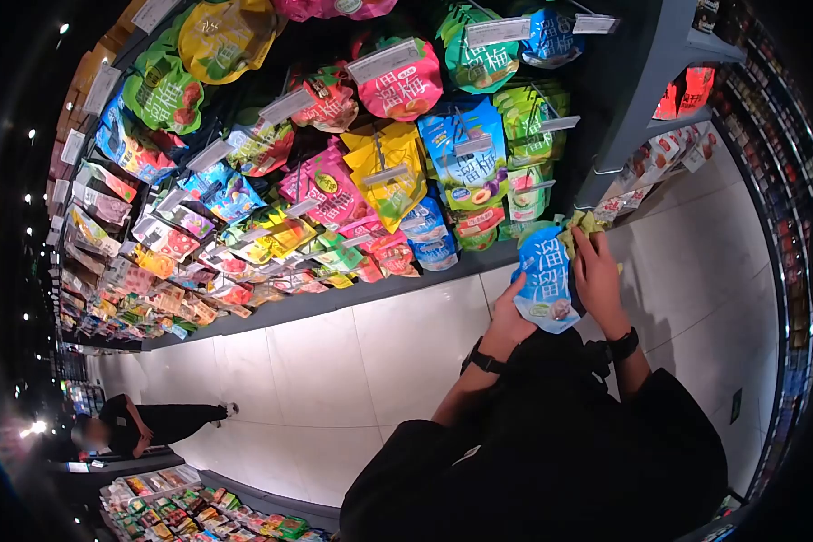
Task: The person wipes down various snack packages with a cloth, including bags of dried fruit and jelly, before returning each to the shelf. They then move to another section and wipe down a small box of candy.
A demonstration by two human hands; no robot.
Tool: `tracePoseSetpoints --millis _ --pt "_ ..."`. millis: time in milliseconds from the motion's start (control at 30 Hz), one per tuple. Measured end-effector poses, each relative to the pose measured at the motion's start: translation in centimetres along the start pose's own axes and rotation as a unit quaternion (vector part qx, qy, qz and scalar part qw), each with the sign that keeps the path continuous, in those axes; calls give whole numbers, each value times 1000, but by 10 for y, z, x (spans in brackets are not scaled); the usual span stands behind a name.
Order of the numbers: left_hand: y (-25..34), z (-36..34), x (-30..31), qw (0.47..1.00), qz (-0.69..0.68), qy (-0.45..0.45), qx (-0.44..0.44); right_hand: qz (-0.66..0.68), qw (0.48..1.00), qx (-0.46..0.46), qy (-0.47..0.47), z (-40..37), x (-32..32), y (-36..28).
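A light blue snack bag [547, 282] with large white characters is in my left hand [511, 318], whose fingers are closed on the bag's lower left edge. My right hand [596, 275] is at the other side of this bag, with its fingers closed on a yellow-green cloth-like item [587, 226] near the bag's top right corner. Both hands are close together in front of the lower end of the shelf. A dark band is on each wrist.
Colourful snack bags hang in rows on the display rack [479, 262] ahead and to the left. A grey shelf post [628, 99] rises at the upper right. A person in dark clothes [154, 423] stands at the far left. Another product display [208, 515] is at the lower left.
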State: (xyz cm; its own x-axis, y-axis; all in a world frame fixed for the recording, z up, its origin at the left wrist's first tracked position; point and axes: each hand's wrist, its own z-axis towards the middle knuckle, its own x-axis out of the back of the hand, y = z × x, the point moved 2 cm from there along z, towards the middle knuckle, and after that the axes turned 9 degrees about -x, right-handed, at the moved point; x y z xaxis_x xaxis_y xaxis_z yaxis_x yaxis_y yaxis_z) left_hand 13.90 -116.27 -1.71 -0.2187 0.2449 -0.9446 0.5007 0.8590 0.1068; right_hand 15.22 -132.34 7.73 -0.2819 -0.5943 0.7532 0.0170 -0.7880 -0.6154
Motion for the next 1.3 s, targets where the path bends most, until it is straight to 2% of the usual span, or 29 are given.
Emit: tracePoseSetpoints --millis 100,167,233,300,433,500,533,600,633,667,700,733,767,833,867,900,933,1033,1100,1167,1233,1300 --pt "-4 1 7 999 29 6 29 -5 1000 0 2 8 -6 -4" --pt "-3 4 4 998 22 -48 21 2 998 45 -47 5 -9 -16" --pt "-3 10 2 999 23 -24 3 -6 988 133 -77 -6 -12 -35" --pt "2 14 2 1000 28 -1 -15 6 977 175 -123 -19 -18 -41" --pt "24 13 2 998 -20 -20 -51 -4 963 239 -124 -31 -8 -18" --pt "34 8 4 999 -16 2 -49 75 997 -8 -20 -28 -2 19" --pt "37 7 6 999 -29 1 -36 77 997 -7 -24 -23 -2 29" --pt "31 8 14 999 -12 4 -36 177 978 -104 34 -12 1 43" --pt "26 11 15 999 6 2 -32 178 978 -105 36 -14 -2 42" --pt "19 14 15 999 14 41 -15 315 940 -123 -32 -19 -10 36" --pt "12 19 15 999 15 41 -15 444 879 -138 -101 -24 -17 28" --pt "6 24 14 996 78 24 -36 466 871 -133 -78 -29 -22 21" --pt "1 26 16 988 141 8 -58 453 877 -140 -73 -28 -20 6" --pt "-7 33 27 978 192 -15 -78 362 923 -58 -115 -29 -22 -5" --pt "-11 42 25 988 78 -95 -99 364 922 -59 -115 -29 -21 -12" --pt "-14 46 24 977 -39 -174 -116 309 943 -3 -128 -29 -19 -23" --pt "-17 42 29 967 -8 -189 -169 250 957 53 -139 -29 -18 -30" --pt "-13 56 46 979 -58 -155 -120 206 969 54 -125 -28 -19 -34" --pt "-1 32 7 988 -20 -122 -97 186 974 47 -116 -27 -23 -25" --pt "5 18 -5 986 102 -79 -104 168 979 43 -111 -23 -23 -20" --pt "4 18 0 990 88 -66 -92 117 992 16 -46 -7 -22 -16" --pt "3 13 -10 997 26 -55 -47 123 991 -14 -46 7 -24 -16"
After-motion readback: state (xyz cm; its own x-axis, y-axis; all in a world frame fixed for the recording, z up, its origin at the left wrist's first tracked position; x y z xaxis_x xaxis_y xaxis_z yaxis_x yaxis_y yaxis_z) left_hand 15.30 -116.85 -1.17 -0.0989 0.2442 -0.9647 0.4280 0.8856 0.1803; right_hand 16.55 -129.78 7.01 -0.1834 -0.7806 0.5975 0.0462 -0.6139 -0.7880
